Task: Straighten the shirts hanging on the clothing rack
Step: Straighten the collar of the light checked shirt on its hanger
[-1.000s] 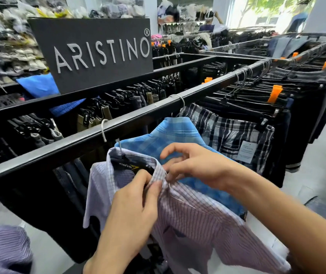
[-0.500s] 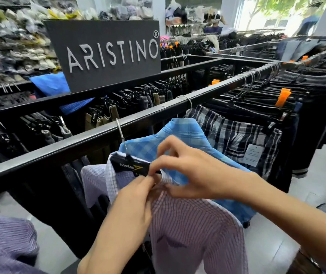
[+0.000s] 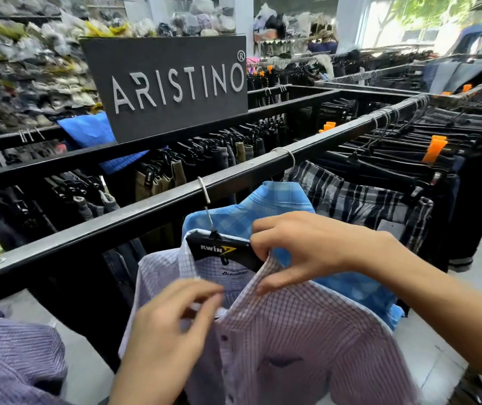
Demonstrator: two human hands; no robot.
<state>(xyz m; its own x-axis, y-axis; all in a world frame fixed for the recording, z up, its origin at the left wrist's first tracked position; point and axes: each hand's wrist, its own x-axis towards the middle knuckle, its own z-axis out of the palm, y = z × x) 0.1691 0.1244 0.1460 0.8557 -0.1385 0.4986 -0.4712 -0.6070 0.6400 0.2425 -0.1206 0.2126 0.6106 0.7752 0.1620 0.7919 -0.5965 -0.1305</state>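
- Lilac checked shirt point(image 3: 292, 346), lower centre of the frame, hangs open-collared on a black hanger point(image 3: 219, 248).
- Blue plaid shirt point(image 3: 266, 200) hangs just behind it on the black rack rail point(image 3: 146, 211).
- Dark plaid shirt point(image 3: 351, 194) hangs further right.

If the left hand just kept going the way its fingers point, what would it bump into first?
The left hand points up and a little right, toward the open collar of the purple checked shirt. It would probably meet the inside of that collar first, then the black hanger just above. Depth is hard to judge from this one view.
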